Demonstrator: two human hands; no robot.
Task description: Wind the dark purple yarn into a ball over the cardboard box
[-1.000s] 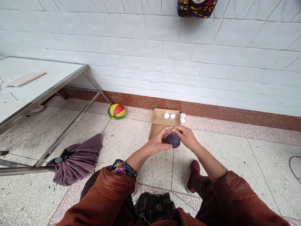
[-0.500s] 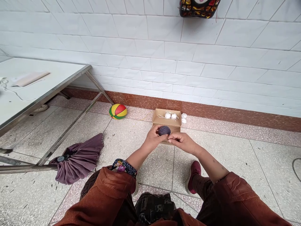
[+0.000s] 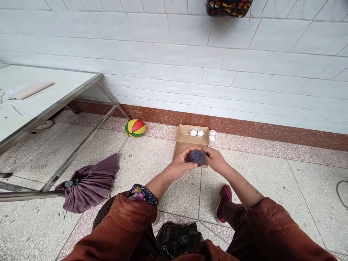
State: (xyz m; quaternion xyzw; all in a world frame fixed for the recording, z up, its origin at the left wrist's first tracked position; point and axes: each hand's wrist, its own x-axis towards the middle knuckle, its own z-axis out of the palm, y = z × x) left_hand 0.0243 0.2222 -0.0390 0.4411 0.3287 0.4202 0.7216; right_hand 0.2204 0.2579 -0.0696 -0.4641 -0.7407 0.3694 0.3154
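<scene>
While the left hand point(image 3: 179, 163) cups the dark yarn ball point(image 3: 197, 158), fingers and thumb curled part-way round its sides, the right hand point(image 3: 216, 159) meets the ball's right side with bent fingers; their tips are hidden (whether they pinch a strand or the ball itself, I cannot tell). The ball is held up before the open cardboard box point(image 3: 187, 140), and with the hands it obscures much of the near half. Two white balls point(image 3: 193, 132) lie in the far half, two smaller white bundles point(image 3: 212, 138) just outside its right edge.
</scene>
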